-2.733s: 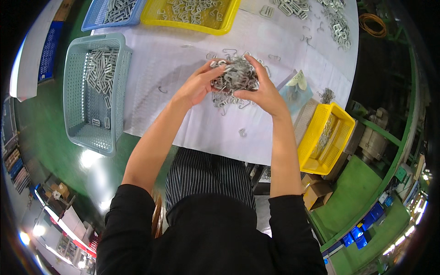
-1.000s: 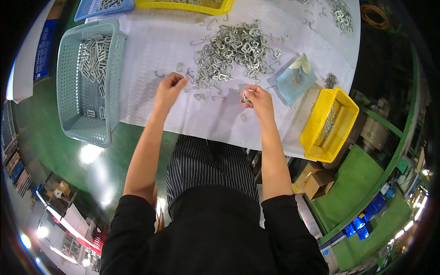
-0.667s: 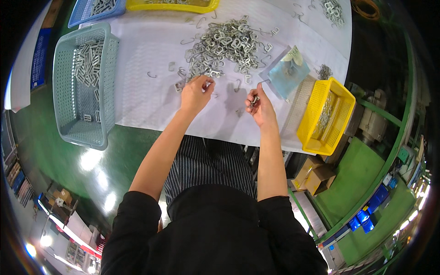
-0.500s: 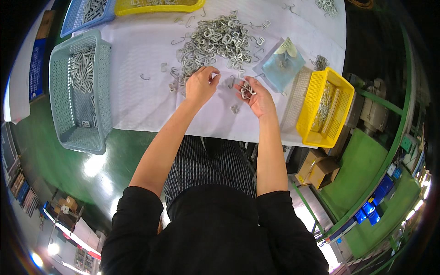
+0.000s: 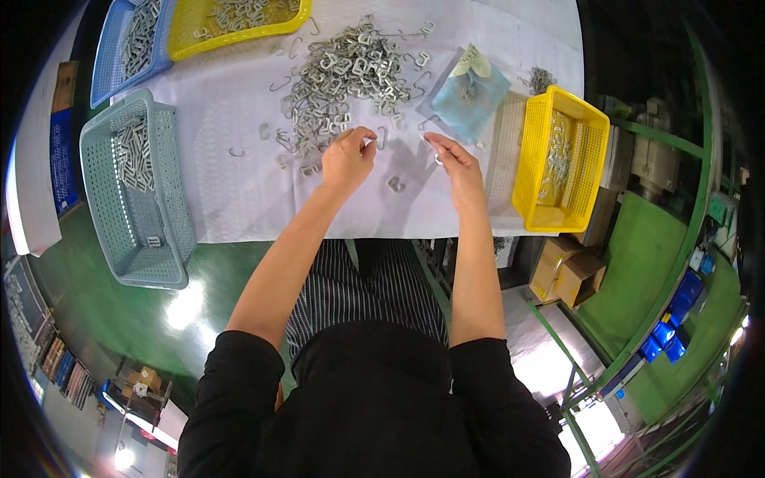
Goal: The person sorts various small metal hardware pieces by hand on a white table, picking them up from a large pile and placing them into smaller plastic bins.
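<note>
My left hand [image 5: 347, 162] is at the near edge of a pile of small silver metal hooks and loop-shaped pieces [image 5: 351, 76]. Its thumb and fingertips are pinched together, and what they hold, if anything, is too small to make out. To its right, my right hand [image 5: 460, 169] is raised over the white cloth with fingers closed. A bit of a silver metal loop [image 5: 438, 159] shows below those fingers; the rest is hidden in the palm. One loose metal piece [image 5: 395, 185] lies on the cloth between my hands, and a wire hook [image 5: 382, 139] lies just beyond.
A grey-blue basket [image 5: 182, 187] with metal pieces stands at the left, blue [image 5: 101, 76] and yellow [image 5: 239, 40] baskets behind it. At the right are another yellow basket [image 5: 522, 187] and a light-blue plastic packet [image 5: 470, 103]. The white-covered table [image 5: 239, 211] ends before my body.
My right hand has turned and its fingers have closed over the metal pieces that lay visible in it. My left hand stays by the pile. The view has shifted slightly.
</note>
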`<state>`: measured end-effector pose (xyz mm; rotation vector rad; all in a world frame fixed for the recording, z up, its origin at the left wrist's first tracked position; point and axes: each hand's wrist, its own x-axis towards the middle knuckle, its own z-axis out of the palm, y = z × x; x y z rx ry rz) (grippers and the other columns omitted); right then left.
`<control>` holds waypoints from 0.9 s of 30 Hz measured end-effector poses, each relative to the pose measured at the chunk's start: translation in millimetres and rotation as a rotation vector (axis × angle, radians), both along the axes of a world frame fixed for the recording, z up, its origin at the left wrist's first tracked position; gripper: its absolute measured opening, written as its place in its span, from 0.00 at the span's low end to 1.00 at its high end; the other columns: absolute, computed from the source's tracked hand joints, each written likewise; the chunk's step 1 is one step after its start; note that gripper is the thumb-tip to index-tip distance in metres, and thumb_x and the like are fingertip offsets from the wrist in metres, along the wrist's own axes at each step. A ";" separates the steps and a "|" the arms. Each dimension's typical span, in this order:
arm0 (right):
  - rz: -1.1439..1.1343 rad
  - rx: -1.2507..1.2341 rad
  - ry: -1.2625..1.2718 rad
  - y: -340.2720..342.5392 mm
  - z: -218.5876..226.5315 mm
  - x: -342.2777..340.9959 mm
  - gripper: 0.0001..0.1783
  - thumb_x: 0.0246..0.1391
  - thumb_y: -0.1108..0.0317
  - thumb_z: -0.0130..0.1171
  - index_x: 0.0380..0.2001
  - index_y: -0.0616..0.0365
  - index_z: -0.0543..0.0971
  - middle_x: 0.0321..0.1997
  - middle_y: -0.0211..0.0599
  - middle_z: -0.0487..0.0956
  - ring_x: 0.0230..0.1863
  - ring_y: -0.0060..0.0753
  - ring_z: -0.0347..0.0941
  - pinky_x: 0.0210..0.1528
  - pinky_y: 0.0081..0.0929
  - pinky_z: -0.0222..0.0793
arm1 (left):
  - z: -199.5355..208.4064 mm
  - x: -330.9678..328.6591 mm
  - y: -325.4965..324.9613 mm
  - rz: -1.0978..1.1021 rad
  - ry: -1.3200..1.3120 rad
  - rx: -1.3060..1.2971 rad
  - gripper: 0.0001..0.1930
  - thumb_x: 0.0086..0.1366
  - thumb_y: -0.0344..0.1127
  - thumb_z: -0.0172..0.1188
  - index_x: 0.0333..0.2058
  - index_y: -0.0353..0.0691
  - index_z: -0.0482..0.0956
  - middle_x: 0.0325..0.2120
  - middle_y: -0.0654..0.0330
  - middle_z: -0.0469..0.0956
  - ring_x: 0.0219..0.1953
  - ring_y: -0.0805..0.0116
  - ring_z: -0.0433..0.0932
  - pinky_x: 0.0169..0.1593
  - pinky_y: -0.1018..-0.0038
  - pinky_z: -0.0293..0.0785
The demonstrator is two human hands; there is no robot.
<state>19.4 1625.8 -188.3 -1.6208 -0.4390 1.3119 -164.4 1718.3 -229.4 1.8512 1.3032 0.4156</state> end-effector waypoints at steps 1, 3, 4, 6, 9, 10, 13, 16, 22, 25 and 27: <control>0.012 0.007 -0.001 -1.4 -0.7 0.1 0.15 0.58 0.72 0.47 0.47 0.58 0.75 0.50 0.30 0.76 0.53 0.22 0.67 0.56 0.20 0.56 | -3.3 3.5 -0.6 0.011 0.016 0.017 0.07 0.54 0.36 0.60 0.33 0.45 0.77 0.20 0.62 0.73 0.20 0.63 0.72 0.26 0.68 0.67; 0.035 0.023 -0.009 -2.0 -0.3 2.1 0.16 0.59 0.71 0.47 0.49 0.57 0.74 0.51 0.32 0.75 0.56 0.22 0.64 0.58 0.21 0.54 | -2.6 17.2 3.8 0.031 0.040 0.053 0.09 0.55 0.36 0.61 0.35 0.46 0.76 0.22 0.62 0.74 0.21 0.62 0.72 0.27 0.66 0.67; -0.006 0.021 0.033 -2.8 1.3 3.0 0.16 0.58 0.72 0.47 0.50 0.58 0.73 0.52 0.33 0.74 0.56 0.24 0.64 0.59 0.22 0.53 | -3.5 22.6 8.2 0.055 0.054 0.089 0.10 0.55 0.36 0.61 0.36 0.46 0.76 0.22 0.62 0.74 0.21 0.61 0.73 0.27 0.66 0.68; -0.085 0.016 0.121 -3.3 7.6 2.3 0.18 0.58 0.73 0.47 0.52 0.59 0.71 0.54 0.35 0.73 0.58 0.28 0.64 0.61 0.23 0.52 | -7.7 30.9 18.7 0.105 0.083 0.161 0.11 0.55 0.37 0.61 0.37 0.46 0.74 0.23 0.62 0.74 0.22 0.60 0.73 0.27 0.65 0.68; 0.031 0.031 0.179 -6.2 0.6 8.6 0.20 0.58 0.73 0.47 0.54 0.59 0.68 0.54 0.37 0.72 0.58 0.29 0.64 0.61 0.23 0.52 | -17.6 33.8 31.7 0.047 0.130 0.215 0.10 0.55 0.38 0.61 0.36 0.45 0.74 0.25 0.60 0.75 0.24 0.59 0.75 0.28 0.64 0.68; 0.005 0.048 0.230 -6.2 -1.6 9.4 0.19 0.57 0.73 0.48 0.54 0.59 0.69 0.54 0.37 0.73 0.57 0.28 0.65 0.60 0.23 0.53 | -20.6 31.2 35.8 0.005 0.130 0.225 0.10 0.55 0.38 0.61 0.36 0.45 0.74 0.25 0.60 0.76 0.24 0.59 0.75 0.28 0.64 0.68; 0.017 0.061 0.238 -1.1 -4.8 7.6 0.18 0.57 0.73 0.49 0.52 0.60 0.71 0.53 0.37 0.74 0.54 0.26 0.67 0.57 0.22 0.56 | -26.3 16.1 44.2 -0.095 0.121 0.216 0.10 0.55 0.39 0.61 0.36 0.45 0.74 0.25 0.59 0.76 0.25 0.59 0.75 0.28 0.64 0.69; 0.122 0.017 0.008 7.7 -21.1 4.7 0.17 0.54 0.72 0.52 0.48 0.59 0.73 0.49 0.34 0.76 0.47 0.25 0.70 0.51 0.22 0.61 | -17.5 6.0 44.7 -0.097 0.121 0.116 0.11 0.55 0.40 0.61 0.36 0.45 0.74 0.23 0.59 0.76 0.24 0.58 0.75 0.28 0.64 0.69; 0.111 -0.117 -0.836 47.7 -43.0 -32.7 0.10 0.44 0.69 0.63 0.33 0.53 0.78 0.34 0.31 0.77 0.36 0.33 0.72 0.41 0.28 0.66 | -3.3 17.1 45.9 0.056 0.224 0.148 0.13 0.55 0.43 0.62 0.34 0.43 0.74 0.20 0.59 0.75 0.24 0.58 0.75 0.28 0.64 0.69; 0.284 -0.061 -1.144 52.7 -50.3 -43.0 0.09 0.41 0.68 0.64 0.29 0.54 0.76 0.32 0.32 0.76 0.35 0.34 0.72 0.37 0.30 0.67 | -25.6 16.3 48.1 0.019 0.253 0.202 0.15 0.54 0.44 0.62 0.36 0.43 0.72 0.19 0.60 0.74 0.23 0.58 0.75 0.28 0.64 0.69; 0.374 -0.027 -1.193 46.8 -53.0 -39.4 0.10 0.41 0.68 0.65 0.29 0.55 0.76 0.33 0.31 0.76 0.35 0.34 0.73 0.36 0.30 0.68 | -27.4 11.6 49.8 -0.059 0.262 0.143 0.17 0.54 0.44 0.62 0.38 0.44 0.70 0.19 0.61 0.74 0.23 0.58 0.75 0.28 0.63 0.69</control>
